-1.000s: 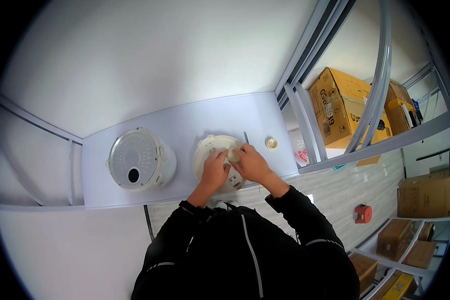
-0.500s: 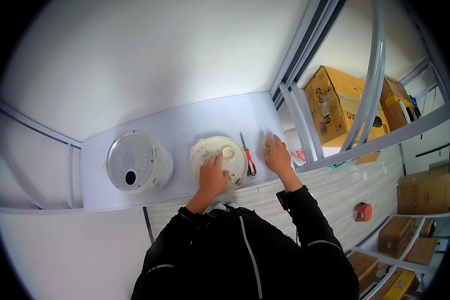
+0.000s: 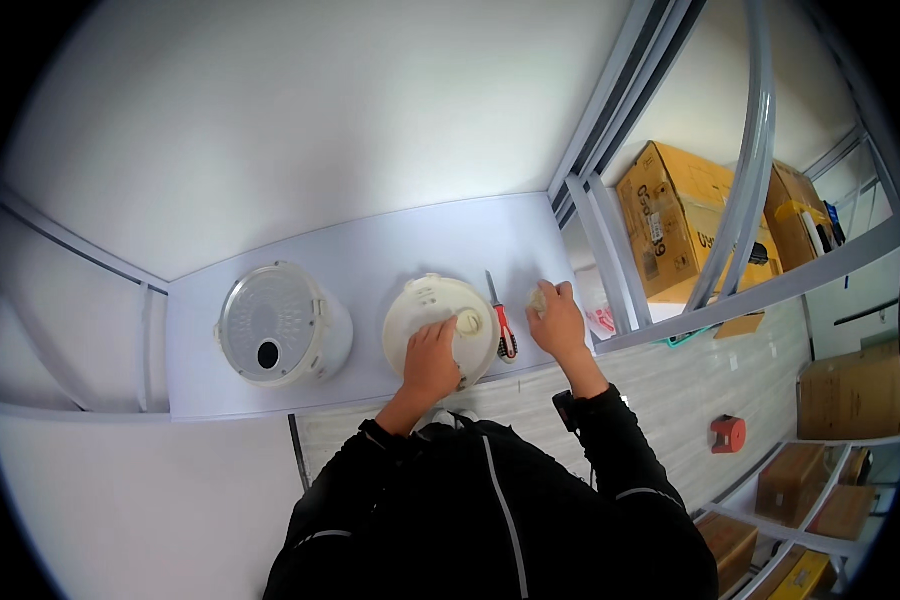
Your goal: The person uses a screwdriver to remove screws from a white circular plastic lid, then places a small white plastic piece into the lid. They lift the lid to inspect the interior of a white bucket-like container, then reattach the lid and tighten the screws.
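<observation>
The round cream lid [image 3: 403,325] is lying on the counter [image 3: 380,240] in front of you, as the head view is showing. Being round, it is offering no long axis to follow. Your left hand [image 3: 432,362] is resting over its near part, and the raised round part [image 3: 470,321] is sitting just to the right of your left fingertips, slightly farther from you. So the left hand is being the nearer one to the lid; your right hand [image 3: 560,330] is reaching past its right edge. Between the lid and this right hand, the screwdriver [image 3: 506,338] is lying with its long axis running away from you, the handle pointing toward your side.

About the grip: your left fingers are spreading only slightly and touching the lid from above, not closing around anything. Your right fingers are bending at the small cream cap [image 3: 535,300], which is showing beyond the hand, slightly to its left. The hand is covering much of this cap, so I cannot tell whether the grip is clamping it or only touching it.
</observation>
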The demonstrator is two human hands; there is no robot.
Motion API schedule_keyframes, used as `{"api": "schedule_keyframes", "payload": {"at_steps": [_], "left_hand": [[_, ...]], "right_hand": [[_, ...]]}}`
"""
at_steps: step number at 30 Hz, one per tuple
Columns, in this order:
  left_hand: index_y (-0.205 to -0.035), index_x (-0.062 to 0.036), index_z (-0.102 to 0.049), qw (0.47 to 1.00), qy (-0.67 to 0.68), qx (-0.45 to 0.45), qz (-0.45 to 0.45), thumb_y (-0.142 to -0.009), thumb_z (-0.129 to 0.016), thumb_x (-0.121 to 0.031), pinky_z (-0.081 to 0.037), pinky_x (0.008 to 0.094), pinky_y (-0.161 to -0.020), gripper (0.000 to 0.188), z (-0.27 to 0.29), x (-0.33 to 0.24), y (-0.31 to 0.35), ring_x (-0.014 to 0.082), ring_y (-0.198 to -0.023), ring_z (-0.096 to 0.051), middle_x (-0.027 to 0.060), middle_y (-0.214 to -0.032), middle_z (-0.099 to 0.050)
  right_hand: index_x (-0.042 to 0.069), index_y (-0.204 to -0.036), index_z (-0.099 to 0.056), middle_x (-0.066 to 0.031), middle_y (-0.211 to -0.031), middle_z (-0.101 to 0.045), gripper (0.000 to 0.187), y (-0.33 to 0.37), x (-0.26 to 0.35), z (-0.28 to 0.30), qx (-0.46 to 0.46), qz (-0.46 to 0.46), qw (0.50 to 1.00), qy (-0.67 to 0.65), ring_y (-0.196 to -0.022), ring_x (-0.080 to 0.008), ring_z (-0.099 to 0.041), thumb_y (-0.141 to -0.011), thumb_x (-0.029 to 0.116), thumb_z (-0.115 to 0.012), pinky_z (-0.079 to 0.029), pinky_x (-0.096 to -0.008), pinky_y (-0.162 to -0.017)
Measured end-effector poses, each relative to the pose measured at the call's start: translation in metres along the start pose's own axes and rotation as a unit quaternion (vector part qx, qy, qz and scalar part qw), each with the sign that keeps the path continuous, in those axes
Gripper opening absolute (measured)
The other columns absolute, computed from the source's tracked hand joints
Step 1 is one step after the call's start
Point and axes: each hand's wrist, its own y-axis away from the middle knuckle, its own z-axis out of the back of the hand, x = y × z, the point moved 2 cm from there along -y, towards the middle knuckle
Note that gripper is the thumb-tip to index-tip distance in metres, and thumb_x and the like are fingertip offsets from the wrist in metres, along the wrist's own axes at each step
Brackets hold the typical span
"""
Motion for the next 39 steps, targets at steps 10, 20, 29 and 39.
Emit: {"api": "schedule_keyframes", "payload": {"at_steps": [10, 20, 29, 39], "left_hand": [[-0.146, -0.0031, -0.061, 1.000, 0.021, -0.019, -0.004, -0.088, -0.080, -0.026, -0.041, 0.0496, -0.116, 0.066, -0.001, 0.000, -0.003, 0.0383, -0.133, -0.056, 0.0160, -0.136, -0.066], [-0.144, -0.0040, -0.063, 0.999, 0.022, -0.001, -0.030, -0.074, -0.092, -0.018, -0.040, 0.0510, -0.120, 0.077, -0.004, 0.000, -0.003, 0.0361, -0.133, -0.056, 0.0135, -0.136, -0.065], [-0.142, -0.0038, -0.063, 0.999, 0.031, -0.014, -0.042, -0.073, -0.091, -0.017, -0.036, 0.0532, -0.125, 0.076, -0.004, 0.003, -0.004, 0.0356, -0.133, -0.056, 0.0135, -0.134, -0.065], [-0.140, -0.0045, -0.063, 0.994, 0.082, -0.073, -0.026, -0.081, -0.087, -0.019, -0.047, 0.0520, -0.107, 0.065, 0.014, -0.007, -0.007, 0.0398, -0.123, -0.062, 0.0165, -0.129, -0.067]], "right_hand": [[0.004, -0.125, -0.058, -0.0183, -0.121, -0.065, 0.046, 0.006, 0.069, 0.005, 0.062, 0.082, 0.967, -0.234, -0.100, -0.0335, -0.071, -0.086, 0.007, -0.082, -0.058, -0.0406, -0.084], [0.006, -0.112, -0.059, -0.0153, -0.121, -0.066, 0.043, 0.025, 0.068, -0.030, 0.047, 0.183, 0.958, -0.217, -0.111, -0.0401, -0.066, -0.078, 0.000, -0.084, -0.057, -0.0434, -0.094], [0.006, -0.133, -0.063, -0.0145, -0.125, -0.067, 0.057, 0.034, 0.063, -0.040, 0.079, 0.139, 0.962, -0.222, -0.110, -0.0361, -0.069, -0.081, 0.002, -0.087, -0.059, -0.0419, -0.093], [0.003, -0.137, -0.064, -0.0140, -0.124, -0.067, 0.049, 0.033, 0.072, -0.024, 0.067, 0.153, 0.941, -0.294, -0.108, -0.0268, -0.072, -0.091, 0.001, -0.081, -0.060, -0.0360, -0.092]]}}
